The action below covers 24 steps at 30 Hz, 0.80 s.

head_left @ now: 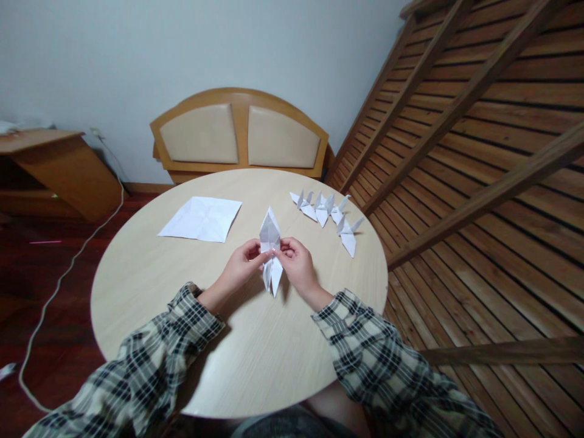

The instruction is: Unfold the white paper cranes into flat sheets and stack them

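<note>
A partly folded white paper crane [270, 234] is held upright over the middle of the round table, its single point up and two narrow legs hanging down. My left hand [245, 263] pinches its left side, thumb in front and fingers curled behind. From the right, my right hand [298, 263] grips the same paper, and the two thumbs nearly meet at its middle. The fingertips behind the paper are hidden. To the left lies a creased white paper sheet [201, 219], spread out on the tabletop.
Several folded paper cranes [323, 208] stand at the back right of the round table [255, 365]. Behind it is a padded headboard [241, 134]. Wooden slats [479, 182] lean along the right. A white cable [68, 267] runs over the floor at left, near a wooden desk [68, 170].
</note>
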Each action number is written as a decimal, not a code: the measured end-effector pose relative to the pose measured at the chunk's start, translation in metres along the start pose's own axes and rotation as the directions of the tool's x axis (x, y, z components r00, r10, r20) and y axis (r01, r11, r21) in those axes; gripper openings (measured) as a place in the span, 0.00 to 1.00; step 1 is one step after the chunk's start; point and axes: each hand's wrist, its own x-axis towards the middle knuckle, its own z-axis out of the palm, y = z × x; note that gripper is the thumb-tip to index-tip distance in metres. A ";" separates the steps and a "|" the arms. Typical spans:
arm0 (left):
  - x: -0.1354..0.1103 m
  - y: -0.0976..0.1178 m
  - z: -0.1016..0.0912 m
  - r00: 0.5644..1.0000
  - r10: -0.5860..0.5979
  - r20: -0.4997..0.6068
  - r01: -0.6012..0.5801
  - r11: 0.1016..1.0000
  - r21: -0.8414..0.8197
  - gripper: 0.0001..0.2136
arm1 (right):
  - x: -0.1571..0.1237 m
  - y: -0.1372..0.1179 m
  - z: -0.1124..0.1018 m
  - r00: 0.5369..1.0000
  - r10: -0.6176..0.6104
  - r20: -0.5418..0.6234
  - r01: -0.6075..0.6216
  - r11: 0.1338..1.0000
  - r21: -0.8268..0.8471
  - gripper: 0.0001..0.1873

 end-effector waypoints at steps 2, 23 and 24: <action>0.000 -0.002 0.000 0.999 0.002 0.038 -0.001 1.000 -0.010 0.13 | 0.000 0.000 -0.001 1.000 0.000 -0.017 0.000 1.000 0.018 0.14; -0.013 0.007 0.010 0.972 -0.134 0.195 0.152 0.985 -0.084 0.19 | 0.005 -0.003 -0.006 0.995 -0.046 -0.090 0.052 0.996 0.068 0.15; -0.013 0.006 0.009 0.975 -0.121 0.188 0.137 0.988 -0.074 0.19 | 0.006 -0.003 -0.006 0.995 -0.043 -0.092 0.050 0.996 0.078 0.14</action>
